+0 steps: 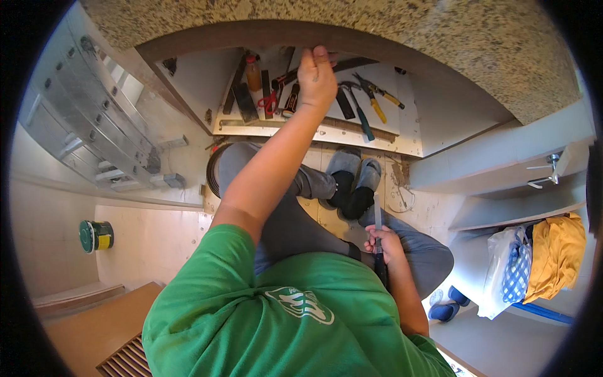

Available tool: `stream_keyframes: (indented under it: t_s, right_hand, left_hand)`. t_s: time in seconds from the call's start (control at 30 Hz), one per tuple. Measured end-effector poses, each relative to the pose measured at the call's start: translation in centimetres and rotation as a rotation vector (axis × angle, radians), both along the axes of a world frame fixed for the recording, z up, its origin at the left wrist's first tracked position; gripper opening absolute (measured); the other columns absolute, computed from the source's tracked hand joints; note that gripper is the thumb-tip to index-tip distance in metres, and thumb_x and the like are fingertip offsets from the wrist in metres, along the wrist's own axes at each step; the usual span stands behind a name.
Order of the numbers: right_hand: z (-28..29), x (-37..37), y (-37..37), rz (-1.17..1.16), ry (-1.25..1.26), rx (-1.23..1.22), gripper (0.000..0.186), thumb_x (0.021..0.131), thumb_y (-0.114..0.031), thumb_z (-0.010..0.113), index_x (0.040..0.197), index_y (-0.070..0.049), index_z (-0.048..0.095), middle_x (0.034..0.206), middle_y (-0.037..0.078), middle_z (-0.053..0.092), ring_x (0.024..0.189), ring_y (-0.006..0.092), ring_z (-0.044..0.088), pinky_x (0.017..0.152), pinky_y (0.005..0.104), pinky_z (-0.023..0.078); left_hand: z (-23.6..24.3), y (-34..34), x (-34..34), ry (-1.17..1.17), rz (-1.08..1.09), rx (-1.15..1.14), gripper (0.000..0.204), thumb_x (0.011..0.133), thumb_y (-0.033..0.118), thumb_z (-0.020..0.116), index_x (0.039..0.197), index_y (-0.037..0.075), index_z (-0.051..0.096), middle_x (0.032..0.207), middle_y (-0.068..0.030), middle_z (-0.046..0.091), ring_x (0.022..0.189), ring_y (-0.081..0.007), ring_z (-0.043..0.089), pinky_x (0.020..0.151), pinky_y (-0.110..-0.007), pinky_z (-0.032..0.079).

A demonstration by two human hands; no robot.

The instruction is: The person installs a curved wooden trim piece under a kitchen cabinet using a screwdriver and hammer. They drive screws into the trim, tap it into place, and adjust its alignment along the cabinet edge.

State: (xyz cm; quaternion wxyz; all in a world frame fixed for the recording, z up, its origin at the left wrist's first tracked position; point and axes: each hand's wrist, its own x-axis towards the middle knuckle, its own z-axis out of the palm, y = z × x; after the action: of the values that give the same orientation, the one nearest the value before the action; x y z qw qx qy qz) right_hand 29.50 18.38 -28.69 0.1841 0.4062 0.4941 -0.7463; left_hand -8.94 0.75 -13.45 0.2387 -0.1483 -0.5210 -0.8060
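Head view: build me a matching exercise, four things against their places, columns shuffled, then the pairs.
Things:
1. left hand
2. right hand
3. round green and yellow tin
4. red-handled scissors

Places:
A. on the pale floor at far left
B. raised at the dark curved counter edge
C. among the tools on the white board
D. at the lap, gripping a thin grey blade

Pairs: 1-B, 2-D, 3-A, 4-C

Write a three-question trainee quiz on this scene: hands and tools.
1. True or false: the right hand holds a long thin metal strip.
2. The left hand reaches to: A) the green can; B) the dark edge strip under the speckled countertop; C) the ladder.
3. What colour are the handles of the scissors on the board?

Key: 1 true; 2 B; 3 red.
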Motion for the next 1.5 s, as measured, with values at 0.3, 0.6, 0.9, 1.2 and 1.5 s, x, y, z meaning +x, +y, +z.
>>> stream_keyframes:
  t_s: [0.3,0.6,0.9,1.2,1.5]
  right_hand:
    - [0.3,-1.3,0.3,-0.034,-0.112,0.006,0.018,0.094,-0.013,0.058,0.109,-0.003,0.063,0.067,0.006,0.057,0.066,0.024,0.067,0.059,0.0349,0.057]
    - [1.7,-3.1,-0.7,-0.012,-0.17,0.082,0.016,0.095,-0.012,0.058,0.107,-0.003,0.063,0.067,0.005,0.056,0.068,0.0226,0.067,0.06,0.0346,0.058]
    - [2.4,-4.1,-2.0,0.019,-0.174,0.104,0.015,0.094,-0.011,0.058,0.106,-0.002,0.064,0.066,0.006,0.056,0.067,0.0219,0.067,0.06,0.0336,0.057]
    - [3.0,-4.8,-2.8,0.068,-0.184,0.167,0.017,0.094,-0.009,0.057,0.107,0.0,0.063,0.066,0.007,0.057,0.067,0.0225,0.067,0.061,0.0345,0.057]
    - [2.3,-4.1,-2.6,0.07,-0.147,0.183,0.02,0.094,-0.008,0.056,0.109,0.002,0.062,0.065,0.008,0.057,0.069,0.0257,0.067,0.062,0.0348,0.057]
  left_hand:
    - [0.1,5.1,1.6,0.044,-0.051,0.084,0.031,0.105,0.033,0.047,0.109,0.003,0.052,0.093,-0.0095,0.064,0.084,-0.0184,0.065,0.071,-0.032,0.054]
    - [-0.1,5.8,1.5,0.037,-0.129,0.035,0.021,0.096,0.019,0.063,0.109,0.002,0.059,0.098,-0.0107,0.067,0.087,-0.0197,0.065,0.079,-0.033,0.051]
    - [1.2,4.4,1.4,0.092,-0.149,-0.075,0.022,0.089,0.013,0.07,0.106,0.003,0.061,0.098,-0.0128,0.067,0.085,-0.0271,0.066,0.078,-0.038,0.052]
    - [0.9,6.0,1.1,0.172,-0.038,-0.11,0.036,0.085,0.032,0.076,0.108,0.008,0.063,0.096,-0.0089,0.068,0.088,-0.0265,0.068,0.078,-0.036,0.054]
    - [1.6,10.3,1.0,0.139,-0.255,-0.174,0.045,0.072,0.047,0.084,0.098,0.011,0.073,0.1,-0.0063,0.073,0.094,-0.0258,0.069,0.084,-0.036,0.053]
